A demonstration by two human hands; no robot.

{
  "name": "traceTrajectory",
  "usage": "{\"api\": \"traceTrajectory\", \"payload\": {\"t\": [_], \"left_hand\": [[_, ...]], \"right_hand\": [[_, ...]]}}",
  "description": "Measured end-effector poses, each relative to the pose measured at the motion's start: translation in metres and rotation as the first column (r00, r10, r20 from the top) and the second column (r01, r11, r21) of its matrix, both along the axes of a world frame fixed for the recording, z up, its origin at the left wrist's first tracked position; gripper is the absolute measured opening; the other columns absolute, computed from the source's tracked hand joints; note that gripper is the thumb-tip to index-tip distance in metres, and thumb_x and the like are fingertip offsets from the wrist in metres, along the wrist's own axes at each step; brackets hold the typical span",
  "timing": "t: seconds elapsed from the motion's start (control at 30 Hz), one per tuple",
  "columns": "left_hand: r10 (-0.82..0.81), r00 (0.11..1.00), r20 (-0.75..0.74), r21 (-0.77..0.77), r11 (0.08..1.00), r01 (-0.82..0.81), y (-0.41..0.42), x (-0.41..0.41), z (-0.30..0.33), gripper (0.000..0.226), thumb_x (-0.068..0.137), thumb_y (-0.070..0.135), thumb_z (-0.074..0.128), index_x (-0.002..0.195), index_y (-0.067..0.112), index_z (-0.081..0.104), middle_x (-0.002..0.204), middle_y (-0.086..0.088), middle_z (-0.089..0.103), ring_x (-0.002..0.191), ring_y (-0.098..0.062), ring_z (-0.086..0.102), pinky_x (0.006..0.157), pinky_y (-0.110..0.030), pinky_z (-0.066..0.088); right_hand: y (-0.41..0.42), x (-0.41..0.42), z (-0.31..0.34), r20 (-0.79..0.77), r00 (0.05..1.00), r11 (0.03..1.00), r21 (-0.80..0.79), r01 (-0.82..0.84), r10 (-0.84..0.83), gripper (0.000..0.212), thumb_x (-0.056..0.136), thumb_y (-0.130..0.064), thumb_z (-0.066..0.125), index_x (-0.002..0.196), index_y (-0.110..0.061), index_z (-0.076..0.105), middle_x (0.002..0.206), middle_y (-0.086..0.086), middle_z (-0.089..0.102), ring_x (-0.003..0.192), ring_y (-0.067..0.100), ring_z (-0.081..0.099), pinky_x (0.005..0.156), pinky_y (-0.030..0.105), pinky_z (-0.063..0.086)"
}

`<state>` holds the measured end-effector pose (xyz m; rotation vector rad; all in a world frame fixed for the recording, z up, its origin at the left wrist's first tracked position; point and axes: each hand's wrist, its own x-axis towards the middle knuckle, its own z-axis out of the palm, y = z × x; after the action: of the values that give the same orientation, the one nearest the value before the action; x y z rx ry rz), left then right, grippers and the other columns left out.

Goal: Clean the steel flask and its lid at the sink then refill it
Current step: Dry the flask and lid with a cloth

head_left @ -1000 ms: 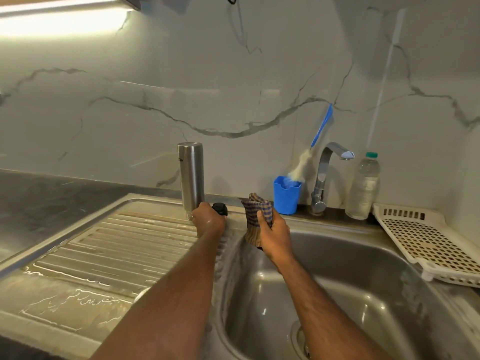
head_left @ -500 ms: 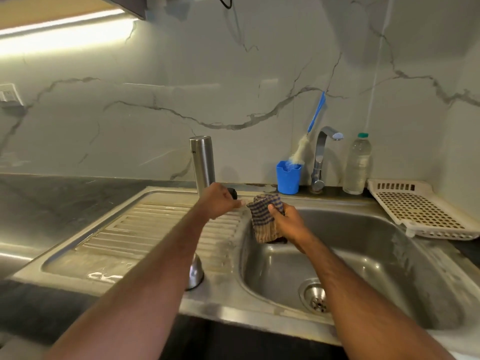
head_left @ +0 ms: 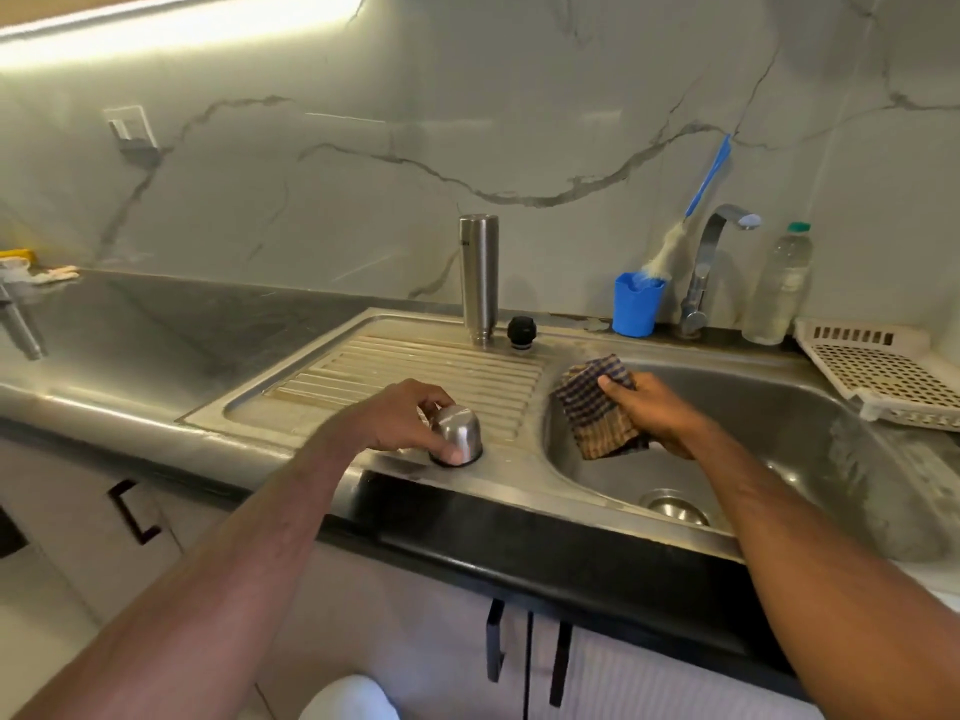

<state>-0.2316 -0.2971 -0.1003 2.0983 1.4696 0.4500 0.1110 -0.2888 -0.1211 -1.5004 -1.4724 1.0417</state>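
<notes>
The steel flask (head_left: 478, 279) stands upside down at the back of the ribbed draining board (head_left: 415, 376). Its black stopper (head_left: 521, 331) sits just to the right of it. At the board's front edge my left hand (head_left: 410, 420) grips the steel cup lid (head_left: 458, 434), which stands mouth down. My right hand (head_left: 652, 410) holds a checked cloth (head_left: 595, 405) over the left part of the sink basin (head_left: 753, 459).
A tap (head_left: 709, 262) stands behind the basin, with a blue cup (head_left: 636, 304) holding a brush on its left and a clear plastic bottle (head_left: 779, 285) on its right. A white perforated tray (head_left: 883, 371) lies at far right. Dark counter extends left.
My left hand left the flask and stopper at the back and came forward onto the steel cup lid. The camera pulled back; my right hand still holds the cloth.
</notes>
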Motion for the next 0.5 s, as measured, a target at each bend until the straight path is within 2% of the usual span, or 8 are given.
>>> {"api": "traceTrajectory", "payload": {"t": [0.07, 0.1, 0.17, 0.23, 0.33, 0.4, 0.5], "left_hand": [[0.007, 1.000, -0.021, 0.046, 0.999, -0.006, 0.002, 0.000, -0.009, 0.053, 0.057, 0.037, 0.098, 0.103, 0.029, 0.072, 0.101, 0.009, 0.070, 0.094, -0.012, 0.064, 0.085, -0.034, 0.052], [0.017, 1.000, 0.020, 0.078, 0.997, -0.018, 0.004, 0.003, -0.012, 0.051, 0.058, 0.036, 0.097, 0.103, 0.028, 0.072, 0.099, 0.009, 0.071, 0.094, -0.012, 0.065, 0.085, -0.035, 0.053], [0.000, 0.981, 0.196, 0.149, 0.988, -0.029, 0.003, 0.014, -0.012, 0.048, 0.062, 0.032, 0.095, 0.104, 0.026, 0.072, 0.099, 0.008, 0.073, 0.094, -0.013, 0.067, 0.086, -0.035, 0.054], [-0.025, 0.896, 0.443, 0.142, 0.989, -0.043, 0.005, 0.034, -0.008, 0.045, 0.070, 0.021, 0.092, 0.110, 0.022, 0.071, 0.102, 0.002, 0.074, 0.096, -0.016, 0.070, 0.083, -0.035, 0.057], [0.019, 0.681, 0.732, 0.003, 0.999, -0.032, 0.014, 0.079, -0.003, 0.053, 0.076, 0.002, 0.086, 0.120, 0.016, 0.060, 0.107, -0.006, 0.073, 0.096, -0.020, 0.071, 0.073, -0.034, 0.061], [0.054, 0.606, 0.794, -0.057, 0.998, -0.013, 0.025, 0.112, -0.002, 0.047, 0.078, 0.006, 0.085, 0.117, 0.018, 0.060, 0.104, -0.004, 0.074, 0.096, -0.020, 0.071, 0.073, -0.036, 0.059], [0.081, 0.583, 0.808, -0.125, 0.992, 0.035, 0.041, 0.153, -0.007, 0.031, 0.086, 0.023, 0.080, 0.114, 0.015, 0.069, 0.105, -0.002, 0.076, 0.102, -0.022, 0.071, 0.075, -0.040, 0.054]], "right_hand": [[-0.005, -0.003, 0.001, -0.104, 0.994, 0.998, -0.052, 0.021, -0.026, 0.024, 0.104, -0.036, 0.051, 0.113, -0.019, 0.066, 0.105, 0.007, 0.076, 0.100, 0.026, 0.071, 0.094, 0.047, 0.055], [-0.007, -0.004, 0.002, -0.169, 0.984, 0.997, -0.074, 0.036, -0.048, 0.025, 0.104, -0.036, 0.052, 0.114, -0.018, 0.066, 0.102, 0.007, 0.077, 0.099, 0.027, 0.072, 0.091, 0.047, 0.057], [-0.009, -0.003, 0.006, -0.282, 0.954, 0.992, -0.103, 0.073, -0.099, 0.026, 0.103, -0.036, 0.054, 0.113, -0.016, 0.066, 0.098, 0.007, 0.078, 0.096, 0.027, 0.072, 0.082, 0.043, 0.059], [-0.010, 0.001, 0.009, -0.397, 0.905, 0.986, -0.116, 0.116, -0.153, 0.025, 0.102, -0.035, 0.056, 0.112, -0.015, 0.066, 0.101, 0.008, 0.078, 0.098, 0.026, 0.072, 0.082, 0.041, 0.058], [-0.008, 0.009, 0.008, -0.520, 0.833, 0.982, -0.087, 0.170, -0.190, 0.024, 0.098, -0.031, 0.064, 0.116, -0.015, 0.066, 0.103, 0.008, 0.078, 0.098, 0.026, 0.074, 0.087, 0.045, 0.059], [-0.006, 0.013, 0.005, -0.532, 0.823, 0.978, -0.054, 0.202, -0.200, 0.024, 0.096, -0.025, 0.067, 0.116, -0.013, 0.067, 0.100, 0.007, 0.078, 0.091, 0.024, 0.076, 0.076, 0.040, 0.062], [0.000, 0.015, 0.004, -0.516, 0.811, 0.937, 0.047, 0.347, -0.275, 0.019, 0.100, -0.024, 0.063, 0.114, -0.012, 0.068, 0.095, 0.010, 0.077, 0.078, 0.023, 0.074, 0.051, 0.029, 0.056]]}}
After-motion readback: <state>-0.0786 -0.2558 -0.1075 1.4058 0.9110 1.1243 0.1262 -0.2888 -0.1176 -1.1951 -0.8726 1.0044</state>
